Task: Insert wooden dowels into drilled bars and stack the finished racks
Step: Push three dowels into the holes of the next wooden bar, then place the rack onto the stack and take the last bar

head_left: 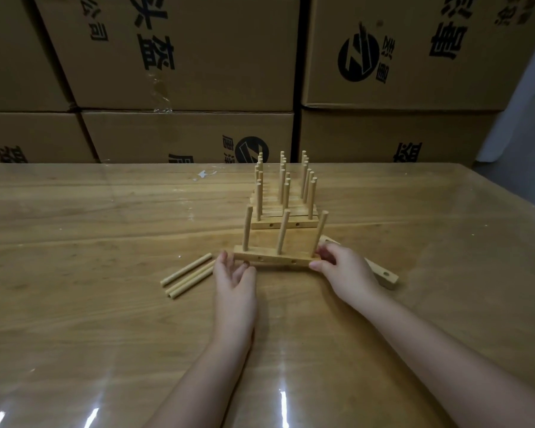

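- We pinch the rack (275, 260) at its right end with the right hand (343, 270); the left hand (233, 273) touches the left end, fingers loose and parted.
- Best lift both ends together, level, toward the stack (283, 211) just behind.
- The rack sits mid-desk (105, 227), long axis left to right, its dowels (281, 233) pointing up.

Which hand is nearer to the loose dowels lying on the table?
Left. The left hand is just right of the loose dowels, at the left end of the rack. The right hand pinches the rack's right end, farther from them.
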`<act>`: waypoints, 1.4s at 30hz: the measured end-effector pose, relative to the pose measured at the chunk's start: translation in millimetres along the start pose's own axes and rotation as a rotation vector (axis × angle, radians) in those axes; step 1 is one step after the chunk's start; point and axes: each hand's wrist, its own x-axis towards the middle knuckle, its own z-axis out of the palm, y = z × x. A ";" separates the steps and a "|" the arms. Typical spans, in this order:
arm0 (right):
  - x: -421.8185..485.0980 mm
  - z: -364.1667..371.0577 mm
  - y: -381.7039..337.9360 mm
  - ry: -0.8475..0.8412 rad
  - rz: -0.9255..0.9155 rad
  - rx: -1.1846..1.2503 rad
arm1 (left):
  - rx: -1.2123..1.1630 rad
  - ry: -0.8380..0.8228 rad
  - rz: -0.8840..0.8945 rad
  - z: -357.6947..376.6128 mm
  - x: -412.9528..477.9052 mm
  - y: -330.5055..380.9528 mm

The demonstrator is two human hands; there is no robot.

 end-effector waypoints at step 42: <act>84.6 10.7 8.2 0.182 -0.033 -0.385 | 0.028 -0.041 0.075 4.6 -7.6 1.1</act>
